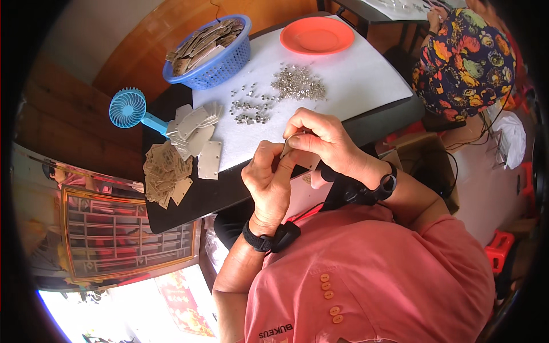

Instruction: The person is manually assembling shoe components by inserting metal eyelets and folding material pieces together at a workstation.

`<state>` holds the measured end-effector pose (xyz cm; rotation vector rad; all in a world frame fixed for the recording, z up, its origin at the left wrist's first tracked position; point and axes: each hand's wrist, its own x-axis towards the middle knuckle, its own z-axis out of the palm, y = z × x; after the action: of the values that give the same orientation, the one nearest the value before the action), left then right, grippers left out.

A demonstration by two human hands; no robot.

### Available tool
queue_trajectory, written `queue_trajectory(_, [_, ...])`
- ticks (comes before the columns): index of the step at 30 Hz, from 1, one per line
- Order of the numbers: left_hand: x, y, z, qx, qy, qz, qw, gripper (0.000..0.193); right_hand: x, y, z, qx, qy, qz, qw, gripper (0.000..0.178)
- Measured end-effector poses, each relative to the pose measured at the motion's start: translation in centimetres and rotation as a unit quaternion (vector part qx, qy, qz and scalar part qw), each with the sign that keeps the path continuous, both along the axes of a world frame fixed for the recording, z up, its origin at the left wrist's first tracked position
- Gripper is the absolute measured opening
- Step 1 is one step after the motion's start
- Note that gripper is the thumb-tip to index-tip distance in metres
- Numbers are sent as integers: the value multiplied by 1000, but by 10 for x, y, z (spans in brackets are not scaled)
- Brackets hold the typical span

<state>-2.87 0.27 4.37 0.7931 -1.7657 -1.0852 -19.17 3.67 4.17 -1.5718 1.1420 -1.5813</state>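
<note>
My left hand (267, 178) and my right hand (325, 141) meet just off the table's near edge. Between them they pinch a small beige card (307, 159), held tilted, with my fingertips covering much of it. Whether a metal piece is also in my fingers is too small to tell. Beyond my hands, a heap of small silvery metal pieces (298, 83) lies on a white sheet (366, 74), with a looser scatter (250, 110) to its left. Flat beige cards (209, 160) with small dots along their edges lie left of my hands.
A brownish card pile (166, 171) sits at the table's left edge, near a blue handheld fan (128, 108). Farther back stand a blue basket (229, 62) full of cards and an orange-red plate (317, 35). Another person in a flowered top (466, 66) works at the far right.
</note>
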Motion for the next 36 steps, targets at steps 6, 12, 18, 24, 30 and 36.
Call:
queue_trajectory(6, [1, 0, 3, -8, -29, -18, 999, 11, 1, 5, -6, 54, -143, 26, 988, 4])
queue_trajectory(12, [0, 1, 3, 138, 71, -58, 986, 13, 0, 10, -13, 26, -132, 25, 991, 5])
queue_trajectory(18, [3, -4, -2, 181, 127, -110, 969, 20, -3, 12, -10, 35, -127, 38, 991, 5])
queue_trajectory(24, [0, 5, -12, 99, 152, -60, 982, 17, 11, 12, -7, -28, 6, -41, 999, 7])
queue_trajectory(30, [4, 6, 2, 176, 144, -69, 971, 19, 7, 11, 1, -17, 0, -45, 999, 8])
queue_trajectory(36, [12, -6, 0, 144, 132, -60, 979, 19, 2, 12, 5, 32, 0, 0, 999, 8])
